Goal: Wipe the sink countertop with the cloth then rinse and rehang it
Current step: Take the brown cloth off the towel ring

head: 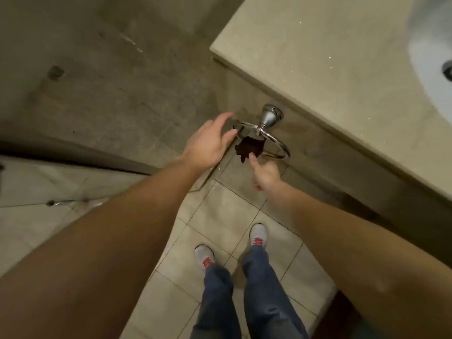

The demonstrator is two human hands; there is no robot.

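Note:
A small dark brown cloth [249, 147] hangs inside the chrome towel ring [277, 143] fixed to the wall beside the counter. My left hand [208, 143] hovers with straight fingers at the ring's left side, fingertips close to the metal. My right hand [265, 173] comes up from below, one digit stretched onto the cloth's lower edge and the other fingers curled, pinching the cloth. The beige sink countertop [330, 69] lies to the upper right, with the white basin [430, 45] at the frame's right edge.
The counter's front edge [318, 133] runs diagonally just right of the ring. A concrete-grey wall [110, 81] fills the upper left. Below are beige floor tiles [220, 216], my grey shoes with red laces [258, 237] and jeans. A dark wooden piece [340, 314] sits at the lower right.

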